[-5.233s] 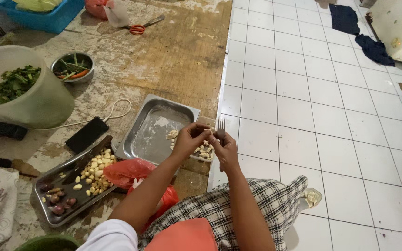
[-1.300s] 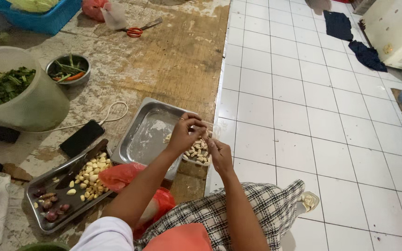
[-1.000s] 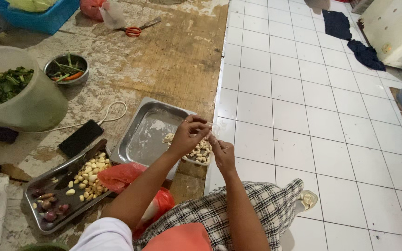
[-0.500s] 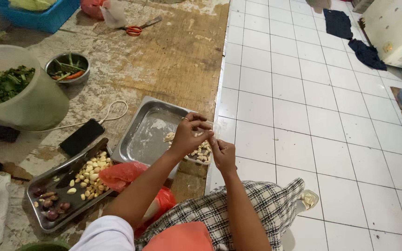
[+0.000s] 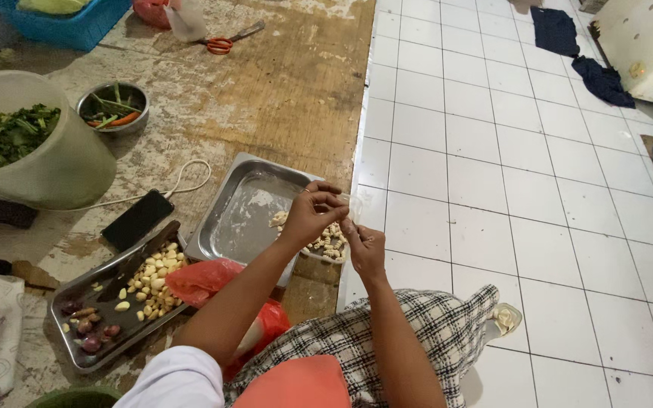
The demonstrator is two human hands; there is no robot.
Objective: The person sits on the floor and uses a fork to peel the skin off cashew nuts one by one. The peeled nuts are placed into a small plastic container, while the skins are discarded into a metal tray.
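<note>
sleeve: white, short (image 5: pixel 179 378) | lap: black-white checked cloth (image 5: pixel 410 340) | top: orange (image 5: pixel 296 385)

A single head-worn view looks steeply down from above the seated person, facing forward over the lap; the left hand (image 5: pixel 313 215) and right hand (image 5: pixel 364 249) sit near, just below frame centre; the worn wooden floor (image 5: pixel 281 83) fills the left half, the white tiled floor (image 5: pixel 508 151) the right; the far edge reaches the blue basket (image 5: pixel 69 30).
</note>
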